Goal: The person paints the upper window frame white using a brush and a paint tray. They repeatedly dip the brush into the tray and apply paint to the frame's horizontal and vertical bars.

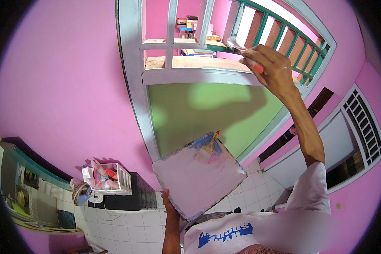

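My right hand (pixel 273 70) is raised to the wooden window grille (pixel 264 30), its fingers closed around a paintbrush. The red end of the handle sticks out below the fingers, and the bristles of this paintbrush (pixel 234 43) touch the foot of a bar. Bars to the left are pale grey-white; those to the right are still green. Low in front of me, my left hand (pixel 168 203) grips the near left edge of a square tray (pixel 190 182) covered in pale paint. A second paintbrush (pixel 208 148) with a red-tipped handle lies at the tray's far corner.
Below the grille is a light green panel (pixel 216 103) in a pale frame (pixel 135 101). A white basket (pixel 125 180) of mixed items stands by the pink wall (pixel 63 84) at left. Boxes (pixel 194 29) show behind the bars. A pale door (pixel 330 139) is at right.
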The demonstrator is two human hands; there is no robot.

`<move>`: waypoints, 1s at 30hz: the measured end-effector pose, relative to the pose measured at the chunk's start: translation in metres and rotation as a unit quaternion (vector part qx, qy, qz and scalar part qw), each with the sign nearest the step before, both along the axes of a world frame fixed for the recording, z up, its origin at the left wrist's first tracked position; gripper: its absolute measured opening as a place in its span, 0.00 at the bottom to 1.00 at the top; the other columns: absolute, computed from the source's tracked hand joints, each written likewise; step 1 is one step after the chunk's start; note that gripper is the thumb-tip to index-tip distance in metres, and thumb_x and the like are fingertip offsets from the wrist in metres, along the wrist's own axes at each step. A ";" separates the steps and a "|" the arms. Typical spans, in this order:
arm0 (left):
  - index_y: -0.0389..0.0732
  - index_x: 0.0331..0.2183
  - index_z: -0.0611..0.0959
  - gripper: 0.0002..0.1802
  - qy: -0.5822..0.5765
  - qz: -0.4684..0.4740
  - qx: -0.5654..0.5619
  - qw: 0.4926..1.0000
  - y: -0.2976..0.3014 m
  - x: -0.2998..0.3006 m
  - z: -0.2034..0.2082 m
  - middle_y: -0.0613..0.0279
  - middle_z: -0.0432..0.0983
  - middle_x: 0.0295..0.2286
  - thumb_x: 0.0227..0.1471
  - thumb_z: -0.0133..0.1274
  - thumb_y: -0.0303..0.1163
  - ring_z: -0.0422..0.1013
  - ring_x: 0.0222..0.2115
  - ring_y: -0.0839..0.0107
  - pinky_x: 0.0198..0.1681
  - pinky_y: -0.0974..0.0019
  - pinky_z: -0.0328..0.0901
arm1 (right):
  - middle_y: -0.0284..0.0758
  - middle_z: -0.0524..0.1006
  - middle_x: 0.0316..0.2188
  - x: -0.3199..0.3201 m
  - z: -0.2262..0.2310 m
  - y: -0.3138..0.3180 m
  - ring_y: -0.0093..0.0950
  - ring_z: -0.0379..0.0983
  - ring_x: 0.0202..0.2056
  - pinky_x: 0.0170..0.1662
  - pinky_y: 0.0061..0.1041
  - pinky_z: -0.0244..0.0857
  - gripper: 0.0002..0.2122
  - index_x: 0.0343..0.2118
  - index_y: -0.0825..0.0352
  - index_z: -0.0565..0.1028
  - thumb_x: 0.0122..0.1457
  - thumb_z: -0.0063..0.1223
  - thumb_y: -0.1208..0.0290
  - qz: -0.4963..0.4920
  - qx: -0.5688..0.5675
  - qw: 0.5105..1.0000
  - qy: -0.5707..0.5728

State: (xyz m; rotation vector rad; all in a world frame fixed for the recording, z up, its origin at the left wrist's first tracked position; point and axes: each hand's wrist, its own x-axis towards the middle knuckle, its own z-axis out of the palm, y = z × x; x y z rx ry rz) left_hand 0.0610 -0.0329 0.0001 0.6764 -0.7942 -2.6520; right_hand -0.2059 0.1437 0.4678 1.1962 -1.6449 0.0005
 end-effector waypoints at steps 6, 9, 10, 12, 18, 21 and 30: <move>0.37 0.56 0.65 0.43 0.018 -0.005 0.004 1.000 -0.004 -0.001 -0.009 0.49 0.68 0.48 0.48 0.51 0.58 0.66 0.48 0.54 0.51 0.51 0.63 | 0.34 0.80 0.34 -0.004 0.035 -0.009 0.26 0.78 0.31 0.32 0.24 0.71 0.07 0.33 0.67 0.79 0.57 0.60 0.69 0.110 -0.148 0.979 -0.092; 0.37 0.57 0.65 0.44 0.001 -0.009 0.010 1.000 -0.001 -0.003 0.000 0.49 0.67 0.48 0.47 0.52 0.58 0.65 0.49 0.54 0.51 0.51 0.62 | 0.35 0.79 0.36 -0.022 0.053 -0.008 0.21 0.77 0.34 0.35 0.20 0.72 0.08 0.32 0.73 0.78 0.59 0.59 0.72 0.196 -0.248 0.945 -0.084; 0.37 0.57 0.64 0.44 -0.012 -0.004 0.016 1.000 0.000 -0.002 0.000 0.49 0.67 0.49 0.47 0.52 0.58 0.65 0.49 0.54 0.51 0.50 0.62 | 0.36 0.79 0.36 -0.019 0.052 -0.006 0.21 0.77 0.34 0.35 0.21 0.72 0.08 0.32 0.73 0.78 0.58 0.60 0.71 0.161 -0.267 0.948 -0.067; 0.38 0.57 0.64 0.45 -0.017 0.003 0.018 1.000 0.002 -0.004 0.006 0.49 0.66 0.49 0.46 0.53 0.58 0.64 0.50 0.53 0.52 0.50 0.62 | 0.37 0.78 0.36 -0.013 0.050 0.000 0.22 0.77 0.34 0.36 0.21 0.73 0.09 0.32 0.72 0.78 0.58 0.61 0.70 0.095 -0.303 0.948 -0.031; 0.37 0.57 0.64 0.46 -0.025 -0.013 0.002 1.000 0.000 -0.003 0.025 0.48 0.65 0.50 0.45 0.53 0.58 0.63 0.50 0.53 0.52 0.50 0.61 | 0.33 0.76 0.29 -0.034 0.037 -0.010 0.25 0.75 0.31 0.31 0.23 0.67 0.08 0.25 0.68 0.81 0.50 0.69 0.70 0.208 -0.310 0.926 0.052; 0.36 0.57 0.64 0.44 -0.022 -0.022 -0.012 0.999 0.001 -0.004 0.027 0.48 0.65 0.51 0.48 0.49 0.57 0.63 0.51 0.55 0.53 0.52 0.60 | 0.33 0.74 0.28 -0.031 0.036 -0.018 0.24 0.74 0.29 0.28 0.23 0.67 0.09 0.24 0.69 0.79 0.49 0.69 0.71 0.213 -0.260 0.937 0.093; 0.35 0.56 0.65 0.42 0.006 -0.024 0.026 0.999 -0.004 -0.006 -0.004 0.49 0.66 0.49 0.48 0.48 0.55 0.64 0.49 0.56 0.52 0.53 0.61 | 0.34 0.73 0.24 -0.002 0.014 -0.026 0.25 0.72 0.22 0.24 0.24 0.67 0.12 0.25 0.66 0.70 0.50 0.67 0.72 0.084 -0.188 0.978 -0.035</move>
